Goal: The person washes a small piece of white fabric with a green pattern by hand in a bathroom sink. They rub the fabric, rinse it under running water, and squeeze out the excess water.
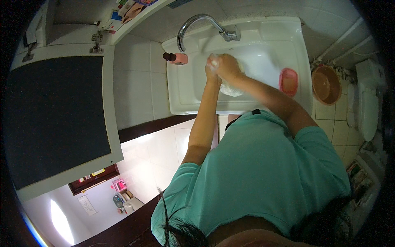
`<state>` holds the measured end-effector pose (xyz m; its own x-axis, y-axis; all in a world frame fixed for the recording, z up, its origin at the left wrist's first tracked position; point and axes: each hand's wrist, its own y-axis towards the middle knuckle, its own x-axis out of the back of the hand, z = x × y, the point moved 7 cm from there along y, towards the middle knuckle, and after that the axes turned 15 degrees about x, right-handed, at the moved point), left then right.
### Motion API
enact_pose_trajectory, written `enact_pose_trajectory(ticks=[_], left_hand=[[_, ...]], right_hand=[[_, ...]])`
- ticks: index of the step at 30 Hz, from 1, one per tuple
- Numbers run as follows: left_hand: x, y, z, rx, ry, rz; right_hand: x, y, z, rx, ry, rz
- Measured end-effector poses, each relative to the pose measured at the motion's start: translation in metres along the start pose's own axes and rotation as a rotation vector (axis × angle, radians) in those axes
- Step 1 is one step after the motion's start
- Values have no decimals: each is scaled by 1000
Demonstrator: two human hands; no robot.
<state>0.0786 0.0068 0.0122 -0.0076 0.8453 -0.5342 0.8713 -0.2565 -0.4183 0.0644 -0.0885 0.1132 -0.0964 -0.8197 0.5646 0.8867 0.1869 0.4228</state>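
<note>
My left hand (pixel 212 73) and my right hand (pixel 229 66) are pressed together over the white sink basin (pixel 200 88). Both grip a bunched, wet-looking white cloth (pixel 232 90), part of which hangs below my wrists. White foam covers the fingers where the hands meet. My right hand lies partly in front of the left and hides some of its fingers. Left of and above the hands curves a chrome faucet (pixel 200 17), its spout pointing down; no stream of water shows.
A pink bottle with a dark cap (pixel 179 58) is on the sink's left ledge. A pink soap dish (pixel 288 82) sits on the right side. An open cabinet door (pixel 61 120) juts out at left. A brown basin (pixel 327 85) and a toilet (pixel 368 111) are at right.
</note>
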Motion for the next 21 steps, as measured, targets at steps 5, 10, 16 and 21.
enact_pose_trajectory(ticks=[5, 10, 16, 21], left_hand=[[-20, -3, -13, 55, 219, -113], [-16, -11, -7, 79, 62, -179], [-20, 0, 0, 149, -131, -7], [-11, 1, -10, 186, 3, -116]], right_hand=[[-11, -5, -30, -7, 194, -226], [5, 5, -29, -185, 211, -80], [-15, 2, -35, -99, 243, -136], [-7, 9, -37, -49, 141, -45]])
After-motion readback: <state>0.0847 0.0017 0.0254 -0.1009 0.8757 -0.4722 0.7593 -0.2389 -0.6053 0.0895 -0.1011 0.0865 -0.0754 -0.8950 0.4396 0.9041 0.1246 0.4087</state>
